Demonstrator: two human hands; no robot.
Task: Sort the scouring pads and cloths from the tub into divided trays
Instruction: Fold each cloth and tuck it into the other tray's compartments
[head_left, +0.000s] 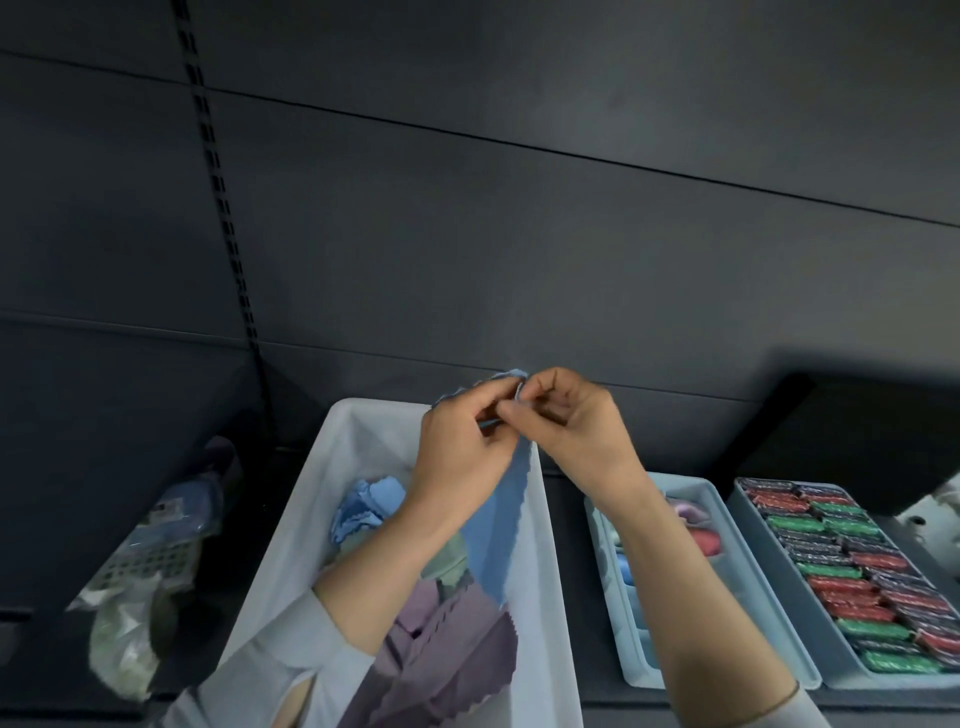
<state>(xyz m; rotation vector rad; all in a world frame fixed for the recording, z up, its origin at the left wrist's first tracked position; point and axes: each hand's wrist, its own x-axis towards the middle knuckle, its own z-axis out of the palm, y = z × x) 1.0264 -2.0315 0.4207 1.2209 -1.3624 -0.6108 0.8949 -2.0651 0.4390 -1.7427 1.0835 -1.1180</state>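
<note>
A thin blue cloth with a pinked, zigzag edge (498, 499) is pinched at its upper corner by both hands, held above the far end of the tub. The grip of the left hand (465, 452) is closed on the cloth's top edge between thumb and curled fingers; the grip of the right hand (569, 423) is closed on the same corner, fingertips meeting those of the left. The cloth hangs down from the hands into the tub.

Below the hands a long pale grey plastic tub (550, 571) is set on the dark tabletop (582, 545). In it are seen a crumpled light blue cloth (366, 506) near the far end, a pale green cloth (449, 558) partly hidden under the left forearm, and several purple cloths with zigzag edges (457, 654) piled at the near end.

Just right of the tub a narrow light blue divided tray (636, 670) is placed; its compartments hold rounded items in pink, red and blue, largely hidden by the right forearm. Beside it, a wider light blue tray (810, 629) is filled with rows of red, green and dark scouring pads (852, 561).

Left of the tub, clear plastic bags with packaged goods (150, 561) are lying on the tabletop.
</note>
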